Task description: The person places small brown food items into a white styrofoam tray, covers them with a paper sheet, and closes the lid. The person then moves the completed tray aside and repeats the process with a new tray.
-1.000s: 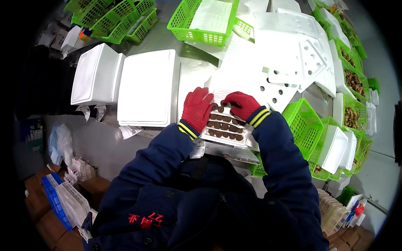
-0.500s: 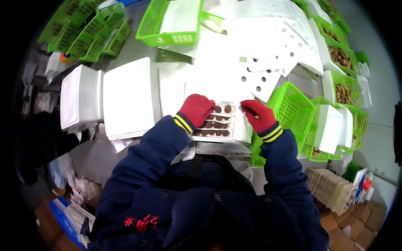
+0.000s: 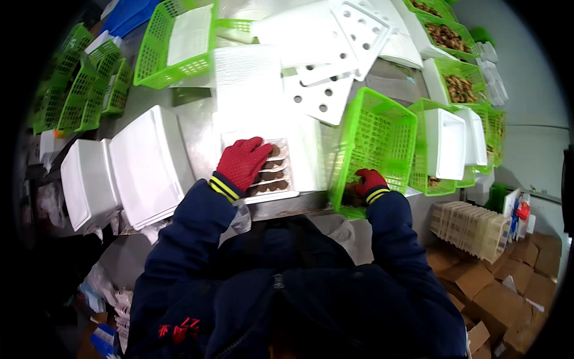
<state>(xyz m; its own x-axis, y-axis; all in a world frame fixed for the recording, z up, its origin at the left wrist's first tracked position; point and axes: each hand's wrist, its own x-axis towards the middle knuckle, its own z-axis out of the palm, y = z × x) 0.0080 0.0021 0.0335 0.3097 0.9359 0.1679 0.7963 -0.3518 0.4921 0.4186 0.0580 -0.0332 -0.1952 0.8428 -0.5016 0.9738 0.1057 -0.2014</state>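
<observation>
My left hand [image 3: 244, 163], in a red knit glove, lies over a white tray [image 3: 292, 192]; its fingers stretch a little apart across the far left part and hide some of the contents. Rows of round dark brown pieces [image 3: 272, 175], mushroom-like caps, sit in the tray between white dividing strips. At the near end of a tall green basket [image 3: 382, 116], my right hand [image 3: 369, 180], gloved the same way, reaches in with curled fingers beside loose dark brown pieces [image 3: 354, 194]. Whatever its fingertips grip is hidden in shadow.
White foam boxes [image 3: 152, 167] stand at left. A green basket with a white liner [image 3: 191, 39] and white boards with holes [image 3: 320, 99] lie beyond the tray. Along the right are green baskets of brown pieces [image 3: 460, 88], a white box [image 3: 448, 143] and cardboard cartons [image 3: 478, 281].
My right hand has left the tray's right side and gone into the green basket. My left hand has shifted further over the tray. The view has swung, so everything sits differently.
</observation>
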